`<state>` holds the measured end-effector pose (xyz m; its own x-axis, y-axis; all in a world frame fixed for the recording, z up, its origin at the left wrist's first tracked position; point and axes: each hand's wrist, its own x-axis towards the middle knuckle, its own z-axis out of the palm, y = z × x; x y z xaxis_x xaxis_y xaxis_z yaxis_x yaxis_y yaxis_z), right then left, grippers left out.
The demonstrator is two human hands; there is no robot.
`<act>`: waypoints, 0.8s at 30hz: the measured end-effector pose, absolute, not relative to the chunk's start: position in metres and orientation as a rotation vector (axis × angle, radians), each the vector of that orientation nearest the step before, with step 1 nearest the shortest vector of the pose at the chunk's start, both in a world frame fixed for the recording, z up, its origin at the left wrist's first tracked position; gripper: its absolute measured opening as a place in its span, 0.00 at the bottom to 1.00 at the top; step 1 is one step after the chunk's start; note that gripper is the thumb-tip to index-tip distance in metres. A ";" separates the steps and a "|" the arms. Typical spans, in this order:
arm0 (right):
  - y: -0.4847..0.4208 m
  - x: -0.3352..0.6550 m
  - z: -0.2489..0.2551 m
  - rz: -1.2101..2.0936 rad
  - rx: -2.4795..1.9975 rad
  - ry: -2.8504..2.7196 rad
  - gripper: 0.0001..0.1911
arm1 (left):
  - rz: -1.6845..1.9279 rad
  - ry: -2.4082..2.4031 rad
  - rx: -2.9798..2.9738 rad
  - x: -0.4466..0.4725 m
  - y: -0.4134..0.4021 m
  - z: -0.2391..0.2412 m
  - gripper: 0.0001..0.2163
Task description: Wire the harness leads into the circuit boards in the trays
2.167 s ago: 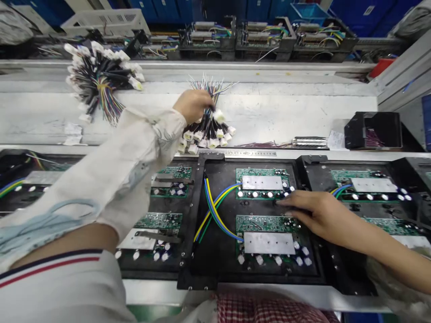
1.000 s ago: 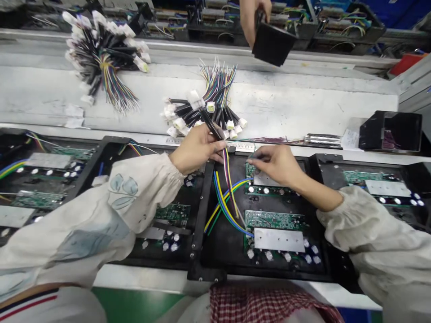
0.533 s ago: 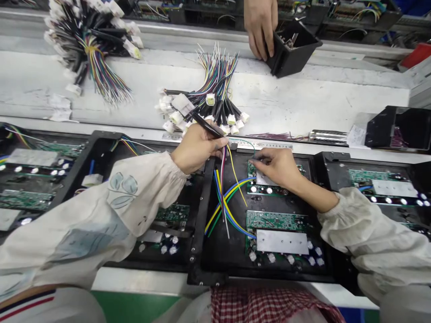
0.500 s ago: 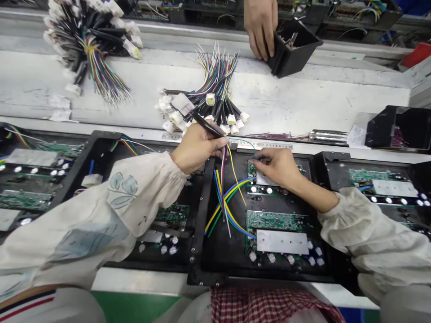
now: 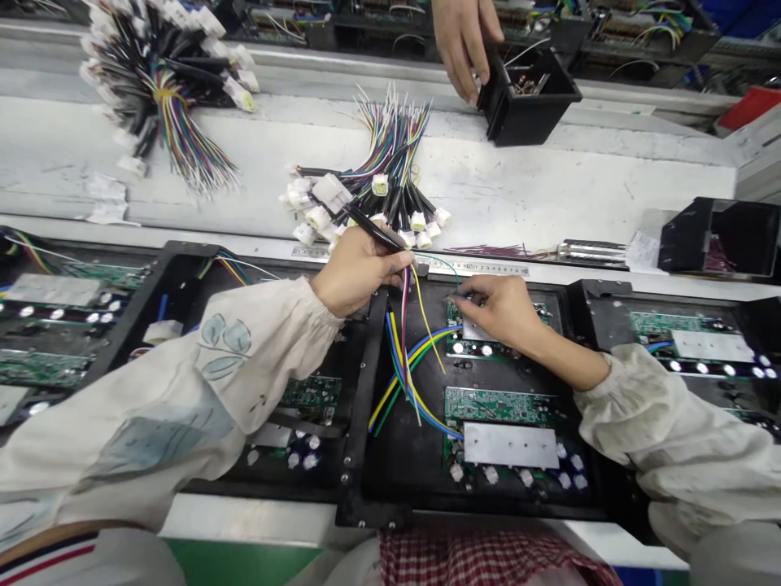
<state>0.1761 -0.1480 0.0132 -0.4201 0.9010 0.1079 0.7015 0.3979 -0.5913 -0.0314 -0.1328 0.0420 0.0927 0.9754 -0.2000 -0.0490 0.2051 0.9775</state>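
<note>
My left hand (image 5: 361,270) is closed around a black-sheathed cable (image 5: 373,228) with a white connector (image 5: 331,194) at its far end. Its red, white and yellow wires hang down over the black housing (image 5: 408,480). A thin green wire (image 5: 444,262) from the same cable runs right to my right hand (image 5: 497,305), whose thumb and forefinger pinch its end. That hand is above the upper circuit board (image 5: 455,348) and partly hides it. The lower circuit board (image 5: 500,404) with its metal plate (image 5: 511,445) shows below. Blue, yellow and green wires (image 5: 399,370) cross left of both boards.
A pile of cables with white connectors (image 5: 390,179) lies beyond the housing, with a tied bundle (image 5: 164,94) further left. Another person's hand (image 5: 464,49) touches a black bin (image 5: 530,110). More housings stand left and right. A ruler strip (image 5: 488,267) lines the bench edge.
The other person's hand has shifted slightly left, and the black bin has turned a little. My two hands hold nearly the same places, the green wire still between them.
</note>
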 end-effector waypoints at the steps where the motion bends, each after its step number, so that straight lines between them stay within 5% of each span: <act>1: -0.149 0.176 0.013 0.651 -1.375 -2.259 0.09 | 1.018 1.188 1.063 -0.032 -0.133 0.042 0.10; 12: -0.151 0.174 0.030 0.365 -1.642 -2.475 0.14 | 1.038 1.240 1.000 -0.026 -0.128 0.040 0.08; 19: -0.163 0.167 0.046 1.127 -1.255 -2.319 0.09 | 1.035 1.238 1.001 -0.018 -0.125 0.043 0.07; 24: -0.154 0.171 0.029 0.660 -1.346 -2.179 0.07 | 0.986 1.230 1.041 -0.012 -0.123 0.038 0.07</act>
<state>0.1711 -0.1538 0.0293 -0.3926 0.9068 0.1537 0.6691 0.3963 -0.6287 -0.0123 -0.1228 0.0383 0.0860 0.9667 -0.2410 -0.0245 0.2438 0.9695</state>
